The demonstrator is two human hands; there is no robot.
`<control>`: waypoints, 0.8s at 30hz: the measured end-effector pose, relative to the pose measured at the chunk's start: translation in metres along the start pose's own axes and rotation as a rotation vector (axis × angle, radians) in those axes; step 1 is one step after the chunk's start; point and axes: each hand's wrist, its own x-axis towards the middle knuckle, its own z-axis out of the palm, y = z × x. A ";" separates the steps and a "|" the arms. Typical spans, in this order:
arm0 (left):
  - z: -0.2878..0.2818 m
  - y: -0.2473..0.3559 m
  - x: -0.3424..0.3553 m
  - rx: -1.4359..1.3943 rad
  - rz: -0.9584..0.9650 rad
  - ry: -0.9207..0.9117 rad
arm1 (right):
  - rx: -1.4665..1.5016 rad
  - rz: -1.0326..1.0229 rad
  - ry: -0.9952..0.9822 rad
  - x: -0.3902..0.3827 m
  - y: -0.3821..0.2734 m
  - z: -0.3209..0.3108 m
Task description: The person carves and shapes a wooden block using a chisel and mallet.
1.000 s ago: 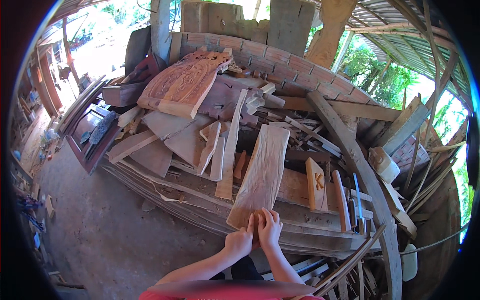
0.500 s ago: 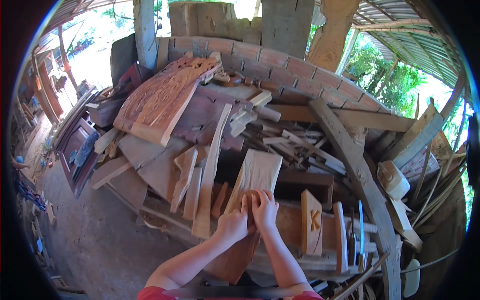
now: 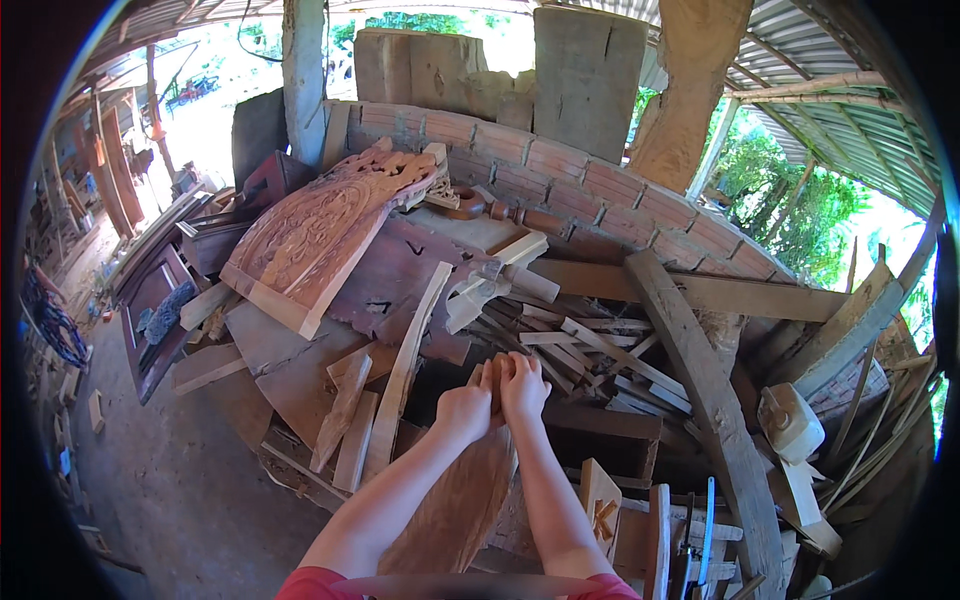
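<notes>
A broad, smooth wooden plank (image 3: 455,505) runs away from me between my forearms, on a low bench. Over its far end my left hand (image 3: 466,408) and my right hand (image 3: 523,388) are side by side, arms stretched out. Both are closed around a small brown wooden block (image 3: 496,392), pressed down on the plank. Fingers cover most of that block, so its exact kind cannot be made out. Right of my right forearm stands a light wooden piece with a carved letter (image 3: 601,508).
Rough timber strips (image 3: 408,370) lean left of the plank. A carved wooden panel (image 3: 310,235) lies beyond, before a brick wall (image 3: 560,165). Scrap sticks (image 3: 610,365) pile up at right. A thick slanting beam (image 3: 705,390) and a blue-edged saw-like blade (image 3: 708,530) stand further right.
Both hands have slid forward along the plank to its far end, taking the block with them, and my arms have straightened. The view has tipped upward.
</notes>
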 end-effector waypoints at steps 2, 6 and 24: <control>-0.014 0.004 -0.018 0.008 -0.045 -0.214 | -0.030 -0.022 0.029 -0.020 -0.001 -0.005; -0.020 0.006 -0.082 0.034 -0.005 -0.136 | -0.067 -0.004 -0.011 -0.078 -0.011 -0.022; -0.028 -0.027 -0.360 0.022 0.097 -0.169 | -0.041 -0.010 0.002 -0.371 -0.091 -0.085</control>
